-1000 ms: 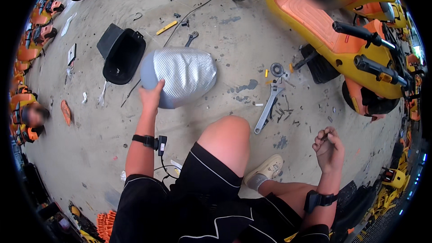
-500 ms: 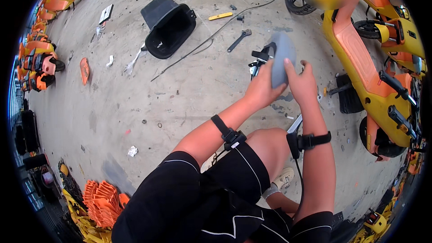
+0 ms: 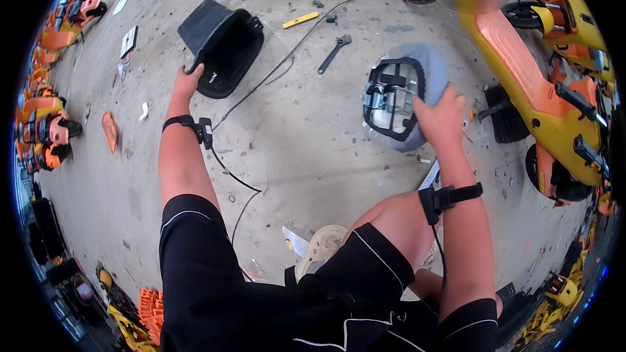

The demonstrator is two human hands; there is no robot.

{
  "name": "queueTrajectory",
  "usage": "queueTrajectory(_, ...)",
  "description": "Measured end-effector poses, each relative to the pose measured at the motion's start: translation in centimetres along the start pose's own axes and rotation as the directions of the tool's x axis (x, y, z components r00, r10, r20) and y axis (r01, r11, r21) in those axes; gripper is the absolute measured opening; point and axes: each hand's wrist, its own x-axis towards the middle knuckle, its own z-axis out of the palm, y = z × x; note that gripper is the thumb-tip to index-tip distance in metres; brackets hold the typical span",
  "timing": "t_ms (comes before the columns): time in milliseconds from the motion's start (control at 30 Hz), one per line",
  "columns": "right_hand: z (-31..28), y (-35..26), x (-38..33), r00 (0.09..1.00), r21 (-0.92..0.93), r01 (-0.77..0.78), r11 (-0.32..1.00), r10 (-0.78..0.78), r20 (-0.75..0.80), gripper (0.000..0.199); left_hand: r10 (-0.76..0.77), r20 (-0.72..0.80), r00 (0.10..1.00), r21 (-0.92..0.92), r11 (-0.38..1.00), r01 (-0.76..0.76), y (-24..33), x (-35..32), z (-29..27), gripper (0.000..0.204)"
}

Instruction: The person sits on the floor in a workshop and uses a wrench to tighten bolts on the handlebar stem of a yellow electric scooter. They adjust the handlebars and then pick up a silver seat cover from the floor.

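My right hand grips the edge of a grey scooter seat, thumb on its underside and fingers behind it. The seat is tilted so its underside faces me, showing a black rim, black ribs, a metal hinge and crinkled clear wrapping. My left hand reaches to a black plastic storage bucket lying on its side on the floor. Its thumb and fingers pinch the bucket's near rim. The bucket's open mouth faces right and toward me, and its inside is dark.
An adjustable wrench, a yellow strip-shaped tool and a long thin cable lie on the concrete. A yellow-and-orange scooter stands at right, with a blurred person's limb near it. An orange piece lies left; parked scooters line that side.
My left hand has let go of the seat and moved left to the bucket's rim. The seat has turned in my right hand, bringing its underside into view.
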Motion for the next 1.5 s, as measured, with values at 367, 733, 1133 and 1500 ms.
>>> queueTrajectory(367, -1.4, 5.1, 1.9, 0.986, 0.154, -0.103, 0.983, 0.081, 0.144, 0.071, 0.524, -0.116, 0.843, 0.17, 0.847, -0.503, 14.1, -18.6, 8.4, 0.036)
queueTrajectory(733, -11.2, 24.4, 2.6, 0.949, 0.413, -0.219, 0.884, 0.292, -0.122, 0.079, 0.205, 0.544, 0.814, -0.414, 0.909, 0.047, 27.2, -43.3, 18.3, 0.026)
queueTrajectory(1133, -19.2, 25.8, -3.9, 0.906, 0.134, -0.091, 0.987, 0.138, -0.4, 0.063, 0.396, 0.867, 0.302, -0.342, 0.914, -0.218, 35.2, -49.2, 20.7, 0.036)
queueTrajectory(1500, -18.8, 19.2, -2.7, 0.89, 0.156, 0.126, 0.98, -0.042, -0.454, 0.053, 0.785, 0.521, 0.334, -0.554, 0.609, -0.567, 42.6, -63.8, 15.8, 0.101)
